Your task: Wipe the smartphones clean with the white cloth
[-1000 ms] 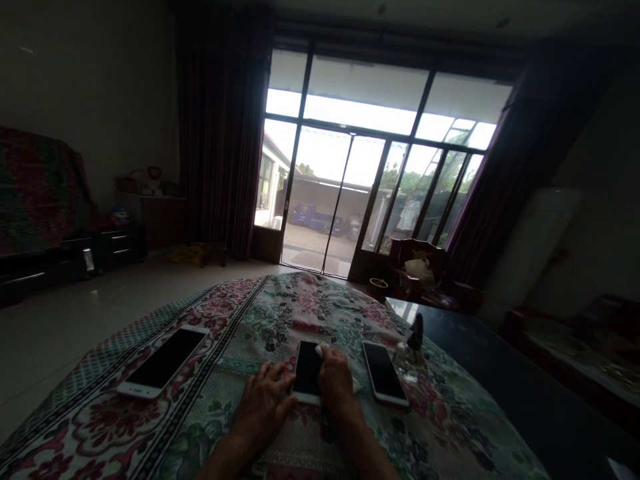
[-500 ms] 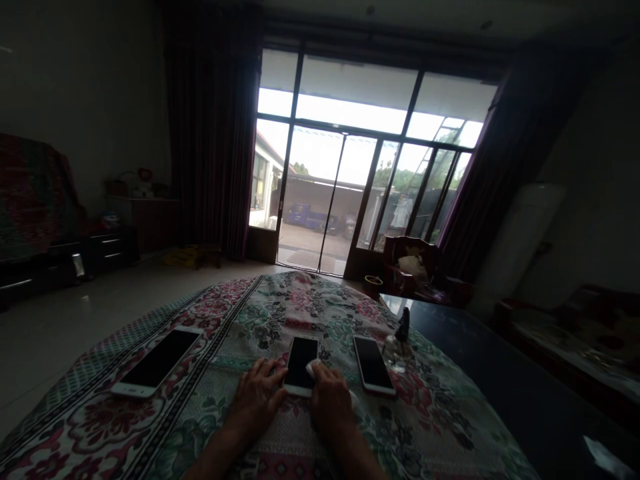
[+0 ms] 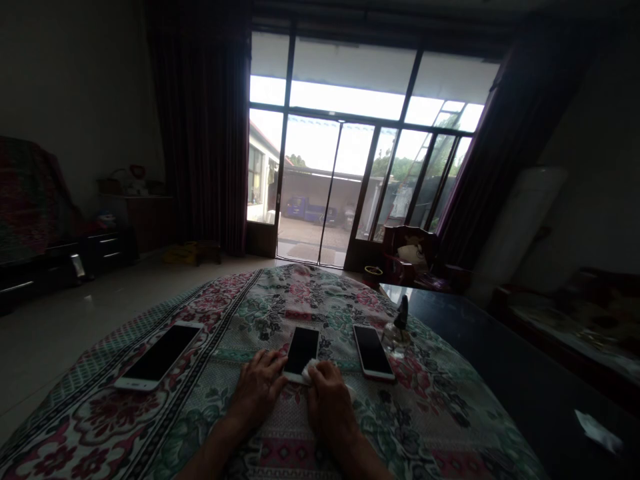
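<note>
A white-framed smartphone (image 3: 303, 347) with a dark screen lies on the floral tablecloth (image 3: 280, 427) before me. My left hand (image 3: 257, 387) holds its lower left corner, fingers at the side edge and thumb near the bottom. Pinched in my right hand (image 3: 330, 399) is a wad of white tissue (image 3: 309, 371), pressed on the phone's lower right part. Part of the wad is hidden by my fingers. A second smartphone (image 3: 374, 352) lies to the right, and a larger white one (image 3: 160, 357) to the left; neither is touched.
Behind the right phone stands a clear spray bottle (image 3: 399, 330) with a black top. A dark glossy tabletop (image 3: 480, 360) on the right bears a crumpled white packet (image 3: 599, 432). Beyond are a wooden armchair (image 3: 411, 253) and glass doors (image 3: 320, 193).
My right hand has drawn the tissue slightly left and toward the phone's bottom edge. My left hand stays at the phone's corner. The view has shifted a little.
</note>
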A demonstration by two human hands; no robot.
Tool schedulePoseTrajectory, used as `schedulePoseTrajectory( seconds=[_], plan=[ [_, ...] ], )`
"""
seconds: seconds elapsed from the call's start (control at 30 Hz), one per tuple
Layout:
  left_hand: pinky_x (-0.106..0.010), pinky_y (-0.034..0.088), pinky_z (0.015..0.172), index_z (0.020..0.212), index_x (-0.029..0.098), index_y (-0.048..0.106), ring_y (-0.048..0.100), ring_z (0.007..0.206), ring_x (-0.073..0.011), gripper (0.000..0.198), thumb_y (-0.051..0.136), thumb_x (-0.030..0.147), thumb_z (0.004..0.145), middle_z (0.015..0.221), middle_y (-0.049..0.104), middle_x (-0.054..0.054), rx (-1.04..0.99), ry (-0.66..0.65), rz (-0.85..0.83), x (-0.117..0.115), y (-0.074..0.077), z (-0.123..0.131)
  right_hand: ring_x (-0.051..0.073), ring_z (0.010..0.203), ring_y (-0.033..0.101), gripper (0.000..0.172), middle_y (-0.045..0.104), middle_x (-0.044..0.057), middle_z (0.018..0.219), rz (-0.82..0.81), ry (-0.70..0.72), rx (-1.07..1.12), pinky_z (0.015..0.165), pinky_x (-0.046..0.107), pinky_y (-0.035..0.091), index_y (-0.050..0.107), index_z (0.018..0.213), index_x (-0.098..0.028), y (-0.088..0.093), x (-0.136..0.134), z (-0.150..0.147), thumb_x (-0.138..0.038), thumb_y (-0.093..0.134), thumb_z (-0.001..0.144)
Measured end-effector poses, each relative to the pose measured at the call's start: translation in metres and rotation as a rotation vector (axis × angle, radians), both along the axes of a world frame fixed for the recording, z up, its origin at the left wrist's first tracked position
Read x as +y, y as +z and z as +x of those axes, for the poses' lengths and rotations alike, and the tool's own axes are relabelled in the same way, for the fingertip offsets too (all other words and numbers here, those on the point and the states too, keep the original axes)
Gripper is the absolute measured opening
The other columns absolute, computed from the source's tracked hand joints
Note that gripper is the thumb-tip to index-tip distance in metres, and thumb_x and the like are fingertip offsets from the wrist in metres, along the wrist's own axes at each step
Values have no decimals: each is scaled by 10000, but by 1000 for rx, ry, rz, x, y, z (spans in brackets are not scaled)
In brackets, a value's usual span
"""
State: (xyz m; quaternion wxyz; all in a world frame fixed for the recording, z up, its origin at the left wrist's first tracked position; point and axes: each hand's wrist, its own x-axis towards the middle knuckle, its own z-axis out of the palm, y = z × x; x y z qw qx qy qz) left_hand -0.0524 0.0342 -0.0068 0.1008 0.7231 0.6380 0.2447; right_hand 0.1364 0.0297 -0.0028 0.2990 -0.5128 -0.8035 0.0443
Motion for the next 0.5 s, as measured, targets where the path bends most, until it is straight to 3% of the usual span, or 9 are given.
schedulePoseTrajectory(
  seconds=[0.4,0.5],
  plan=[
    [-446,354,1095,1311,242,597,414,1355,-275,446,414,221,905,1402,572,-42,50,30,47,3,-6,0,220,978,557,273,604,63,997,-3,51,17,863,300,437,637,907,-210,7,-12,-7,-56,527,710],
    [-448,369,1082,1308,242,598,417,1355,-275,449,403,219,904,1400,574,-42,57,27,56,4,-9,-2,196,920,579,257,612,52,934,3,94,111,818,272,451,661,870,-212,7,-10,-6,-55,528,716]
  ],
)
